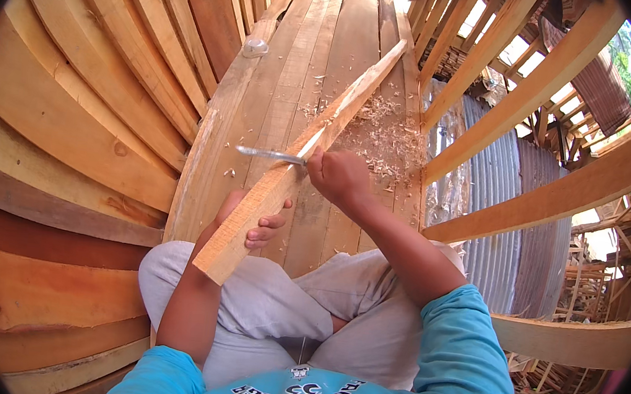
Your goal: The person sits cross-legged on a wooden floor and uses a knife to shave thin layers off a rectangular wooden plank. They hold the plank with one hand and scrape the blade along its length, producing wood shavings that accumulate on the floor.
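My left hand (pixel 265 226) is wrapped around a long wooden board (pixel 255 208) from beneath, near its thick end by my lap. The board slants away to the far right, and its far part is narrower, with a pale, freshly cut strip along it. My right hand (pixel 339 176) is closed on a knife, its handle hidden in the fist. The knife's blade (pixel 265 153) points left and lies across the board, a little beyond my left hand.
Wood shavings (pixel 384 127) are scattered over the plank floor (pixel 283 105). A small clear rounded object (pixel 255 47) sits at the far left. Upright boards (pixel 84 126) wall the left; a slatted wooden railing (pixel 528 73) runs along the right, with corrugated metal sheets (pixel 494 216) beyond it.
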Action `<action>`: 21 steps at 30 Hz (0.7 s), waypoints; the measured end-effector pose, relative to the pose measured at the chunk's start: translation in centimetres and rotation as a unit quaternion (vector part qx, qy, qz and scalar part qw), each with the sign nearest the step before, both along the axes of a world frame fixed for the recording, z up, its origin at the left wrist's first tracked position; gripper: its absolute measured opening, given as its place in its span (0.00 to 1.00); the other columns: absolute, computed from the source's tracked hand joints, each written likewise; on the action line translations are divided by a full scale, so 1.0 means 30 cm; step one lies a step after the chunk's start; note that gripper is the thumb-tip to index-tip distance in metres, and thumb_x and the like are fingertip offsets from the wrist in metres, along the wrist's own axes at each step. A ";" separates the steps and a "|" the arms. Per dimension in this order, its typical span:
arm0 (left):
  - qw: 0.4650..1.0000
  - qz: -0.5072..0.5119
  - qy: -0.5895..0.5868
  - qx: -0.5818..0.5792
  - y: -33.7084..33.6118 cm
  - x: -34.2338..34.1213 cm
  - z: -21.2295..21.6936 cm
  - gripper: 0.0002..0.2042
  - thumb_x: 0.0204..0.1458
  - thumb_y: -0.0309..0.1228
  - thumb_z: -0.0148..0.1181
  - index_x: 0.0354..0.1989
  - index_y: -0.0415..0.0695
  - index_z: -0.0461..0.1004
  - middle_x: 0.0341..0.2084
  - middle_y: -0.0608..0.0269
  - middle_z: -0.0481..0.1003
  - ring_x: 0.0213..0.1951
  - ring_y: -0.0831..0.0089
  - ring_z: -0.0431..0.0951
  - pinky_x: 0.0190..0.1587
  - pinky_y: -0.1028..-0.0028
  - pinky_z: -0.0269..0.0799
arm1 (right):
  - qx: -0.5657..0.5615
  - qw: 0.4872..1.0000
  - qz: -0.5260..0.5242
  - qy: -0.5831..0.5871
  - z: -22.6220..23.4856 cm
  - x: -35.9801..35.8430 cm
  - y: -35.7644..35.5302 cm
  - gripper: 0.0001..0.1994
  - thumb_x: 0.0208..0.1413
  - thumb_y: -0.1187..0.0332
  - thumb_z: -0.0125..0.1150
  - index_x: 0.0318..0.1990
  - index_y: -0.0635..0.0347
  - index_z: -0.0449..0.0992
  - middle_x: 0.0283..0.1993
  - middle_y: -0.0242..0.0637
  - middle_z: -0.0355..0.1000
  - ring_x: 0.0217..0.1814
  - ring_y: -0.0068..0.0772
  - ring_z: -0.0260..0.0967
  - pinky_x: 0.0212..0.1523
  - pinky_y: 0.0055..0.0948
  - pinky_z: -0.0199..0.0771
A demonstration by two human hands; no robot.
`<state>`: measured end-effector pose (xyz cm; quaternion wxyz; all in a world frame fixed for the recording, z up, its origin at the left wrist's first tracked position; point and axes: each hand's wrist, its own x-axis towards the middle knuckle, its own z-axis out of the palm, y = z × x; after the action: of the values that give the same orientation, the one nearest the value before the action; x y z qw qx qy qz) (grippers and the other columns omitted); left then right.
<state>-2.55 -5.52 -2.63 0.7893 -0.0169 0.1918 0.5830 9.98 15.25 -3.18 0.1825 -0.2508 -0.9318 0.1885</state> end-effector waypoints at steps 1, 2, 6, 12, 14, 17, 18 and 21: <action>1.000 -0.009 0.030 0.002 0.007 -0.001 0.000 0.20 0.63 0.39 0.38 0.54 0.34 0.60 0.21 0.61 0.63 0.14 0.72 0.68 0.13 0.73 0.65 | 0.001 0.999 -0.043 0.024 -0.022 -0.002 0.071 0.28 0.64 0.56 0.42 0.15 0.64 0.75 0.18 0.53 0.71 0.21 0.57 0.72 0.27 0.51 0.73; 0.998 -0.012 0.055 -0.011 0.028 0.016 0.009 0.21 0.63 0.40 0.38 0.54 0.35 0.61 0.21 0.61 0.64 0.13 0.71 0.67 0.12 0.73 0.64 | -0.002 0.995 -0.092 0.046 -0.080 0.009 0.190 0.28 0.64 0.56 0.43 0.15 0.65 0.74 0.17 0.54 0.70 0.21 0.59 0.71 0.28 0.53 0.72; 0.998 -0.005 0.039 -0.045 0.072 0.039 0.061 0.21 0.64 0.42 0.39 0.51 0.35 0.65 0.19 0.60 0.65 0.12 0.71 0.66 0.11 0.74 0.62 | -0.047 0.987 -0.133 0.084 -0.117 0.022 0.303 0.28 0.64 0.56 0.43 0.16 0.66 0.74 0.18 0.55 0.69 0.22 0.60 0.70 0.28 0.54 0.70; 0.994 -0.012 0.110 -0.012 0.054 0.030 0.041 0.20 0.64 0.40 0.37 0.52 0.34 0.63 0.20 0.61 0.63 0.11 0.73 0.67 0.11 0.75 0.64 | 0.058 0.997 -0.041 0.032 -0.095 0.008 0.225 0.30 0.65 0.53 0.42 0.16 0.61 0.75 0.14 0.47 0.69 0.19 0.54 0.72 0.29 0.53 0.73; 0.994 -0.017 0.104 -0.014 0.050 0.043 0.040 0.21 0.64 0.41 0.37 0.51 0.35 0.64 0.20 0.60 0.64 0.12 0.71 0.67 0.11 0.74 0.63 | 0.065 0.973 -0.216 0.043 -0.103 0.020 0.326 0.30 0.65 0.51 0.44 0.17 0.61 0.77 0.17 0.47 0.71 0.17 0.52 0.70 0.23 0.50 0.70; 0.995 -0.030 0.092 -0.006 0.061 0.049 0.045 0.21 0.65 0.43 0.38 0.51 0.35 0.66 0.20 0.57 0.66 0.13 0.68 0.68 0.12 0.72 0.61 | 0.010 0.946 -0.321 0.040 -0.175 0.087 0.483 0.28 0.66 0.48 0.46 0.23 0.61 0.79 0.19 0.44 0.73 0.16 0.44 0.69 0.18 0.43 0.66; 0.995 -0.034 0.097 -0.004 0.065 0.046 0.044 0.22 0.65 0.43 0.37 0.51 0.35 0.66 0.20 0.57 0.66 0.13 0.67 0.68 0.12 0.72 0.61 | -0.020 0.944 -0.328 0.034 -0.198 0.097 0.516 0.28 0.67 0.47 0.47 0.27 0.62 0.79 0.20 0.42 0.73 0.16 0.40 0.69 0.17 0.40 0.65; 0.996 -0.026 0.090 -0.004 0.043 0.022 0.009 0.22 0.66 0.43 0.37 0.52 0.35 0.67 0.20 0.56 0.66 0.13 0.67 0.67 0.13 0.72 0.61 | -0.310 0.918 -0.230 0.096 -0.153 0.066 0.467 0.25 0.65 0.47 0.51 0.39 0.65 0.78 0.33 0.47 0.76 0.28 0.35 0.74 0.27 0.39 0.72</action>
<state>-1.88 -4.23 -2.35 0.7838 0.0377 0.2645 0.5606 11.96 29.28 -7.76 0.2224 -0.4825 -0.7217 0.4437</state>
